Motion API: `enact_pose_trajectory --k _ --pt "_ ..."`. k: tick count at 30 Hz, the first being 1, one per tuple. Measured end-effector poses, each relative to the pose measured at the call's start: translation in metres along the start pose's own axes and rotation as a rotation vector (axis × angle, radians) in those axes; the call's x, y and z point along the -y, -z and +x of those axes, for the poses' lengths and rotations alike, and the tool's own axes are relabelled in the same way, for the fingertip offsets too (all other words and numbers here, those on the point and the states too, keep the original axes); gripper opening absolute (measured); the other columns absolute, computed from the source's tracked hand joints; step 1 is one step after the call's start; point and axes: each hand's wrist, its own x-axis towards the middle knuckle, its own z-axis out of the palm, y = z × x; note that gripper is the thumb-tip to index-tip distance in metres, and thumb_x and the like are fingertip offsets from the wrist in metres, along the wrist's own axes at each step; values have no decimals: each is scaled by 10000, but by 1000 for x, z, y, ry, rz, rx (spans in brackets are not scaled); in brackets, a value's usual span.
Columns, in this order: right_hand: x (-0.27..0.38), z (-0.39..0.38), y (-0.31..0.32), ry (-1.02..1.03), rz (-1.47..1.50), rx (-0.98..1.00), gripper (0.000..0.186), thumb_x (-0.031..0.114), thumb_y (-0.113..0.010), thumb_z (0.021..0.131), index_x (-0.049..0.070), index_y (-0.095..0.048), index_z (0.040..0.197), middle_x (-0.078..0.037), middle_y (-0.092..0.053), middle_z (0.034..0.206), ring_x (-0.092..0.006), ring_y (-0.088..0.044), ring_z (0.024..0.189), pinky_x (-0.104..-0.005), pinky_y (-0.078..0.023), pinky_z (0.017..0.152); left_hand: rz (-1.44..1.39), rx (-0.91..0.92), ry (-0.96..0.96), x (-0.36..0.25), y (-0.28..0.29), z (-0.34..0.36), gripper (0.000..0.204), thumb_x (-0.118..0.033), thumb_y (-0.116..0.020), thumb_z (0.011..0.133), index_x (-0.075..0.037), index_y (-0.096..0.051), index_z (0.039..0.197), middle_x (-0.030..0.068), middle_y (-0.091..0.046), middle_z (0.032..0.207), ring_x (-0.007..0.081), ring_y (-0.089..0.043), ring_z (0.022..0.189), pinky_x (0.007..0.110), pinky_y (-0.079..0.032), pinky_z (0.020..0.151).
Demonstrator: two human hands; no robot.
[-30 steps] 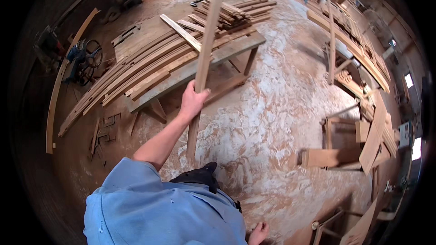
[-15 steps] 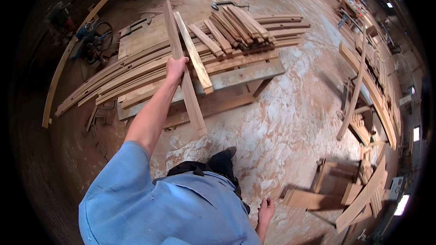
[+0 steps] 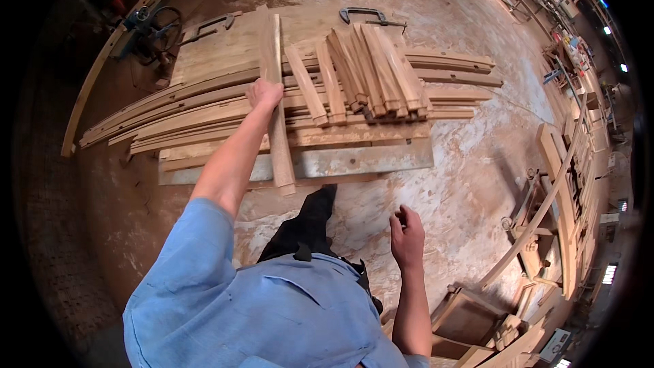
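Observation:
My left hand (image 3: 264,94) is wrapped round a long flat wooden board (image 3: 281,153). The board lies slantwise across the stacked stock, its near end jutting past the bench edge. A paler strip (image 3: 276,44) shows along the board's far right side, mostly covered by it. To the right lie two separate short wooden pieces (image 3: 305,87) and a pile of similar short pieces (image 3: 392,71). Beneath are several long slotted rails (image 3: 174,105) on a low workbench (image 3: 381,158). My right hand (image 3: 408,235) hangs over the floor, its fingers curled in with nothing visible in them.
Two C-clamps, one at the far left (image 3: 208,29) and one at the back (image 3: 371,19), rest by the sheet of board (image 3: 300,20). A machine with a handwheel (image 3: 163,27) stands far left. Curved timbers (image 3: 562,197) and a wooden frame (image 3: 470,317) are at right.
The held board has swung more upright and come against the paler strip, now largely covering it. I am nearer the bench. My right hand has risen and moved forward.

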Motion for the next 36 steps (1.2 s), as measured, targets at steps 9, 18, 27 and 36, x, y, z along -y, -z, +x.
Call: enact_pose_trajectory --k 9,18,27,36 --pt "-5 202 39 -73 -46 57 344 166 -630 910 -27 -587 1191 -167 -653 982 -218 -644 866 -325 -514 779 -538 444 302 8 -3 53 446 -412 -600 876 5 -652 1026 136 -690 910 243 -669 776 449 -528 695" --pt "-21 379 15 -50 -109 97 491 343 -536 951 -70 -581 1212 -195 -661 1084 -246 -621 1006 -332 -468 883 -979 604 485 9 -11 61 421 -365 -604 900 -11 -635 1127 132 -694 974 227 -681 785 411 -580 703" --pt "-32 453 -19 -37 -268 271 583 451 -459 951 -88 -617 1108 -324 -616 1115 -455 -568 1107 -454 -440 952 -1305 636 508 -29 -41 44 332 -279 -570 922 -8 -637 1101 106 -698 962 194 -692 810 365 -595 700" --pt "-60 482 -33 -236 -100 468 643 505 -470 948 -101 -621 1100 -267 -665 1027 -343 -648 952 -403 -479 881 -1315 659 508 -81 -66 36 349 -269 -563 912 6 -624 1117 121 -690 1000 212 -690 859 375 -590 748"
